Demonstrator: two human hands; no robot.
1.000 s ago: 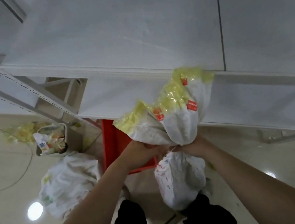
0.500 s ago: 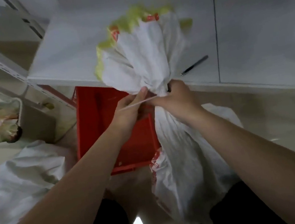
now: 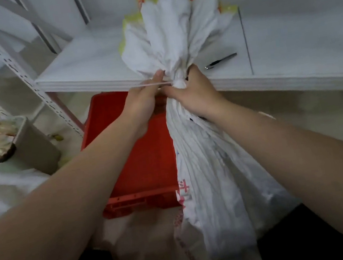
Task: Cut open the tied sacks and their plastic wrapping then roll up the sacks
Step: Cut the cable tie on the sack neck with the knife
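Observation:
A white woven sack (image 3: 209,169) with red print stands upright in front of me, its neck cinched by a thin white tie (image 3: 154,84). Above the knot the sack mouth (image 3: 174,31) fans out, with yellow plastic lining showing at its rim. My right hand (image 3: 194,94) grips the gathered neck just below the tie. My left hand (image 3: 145,102) pinches the loose end of the tie, which is stretched taut to the left. A thin dark cutter (image 3: 221,61) lies on the white shelf (image 3: 91,61) to the right of the sack.
A red plastic crate (image 3: 139,158) sits on the floor under the shelf, left of the sack. A grey bin (image 3: 30,144) full of wrappers stands at the left, with another white sack (image 3: 1,192) beside it. White perforated rack posts (image 3: 9,59) rise at upper left.
The sack has risen and turned more upright in view, and the camera has come closer. My left hand has drawn the tie end out to the left while my right hand keeps the neck.

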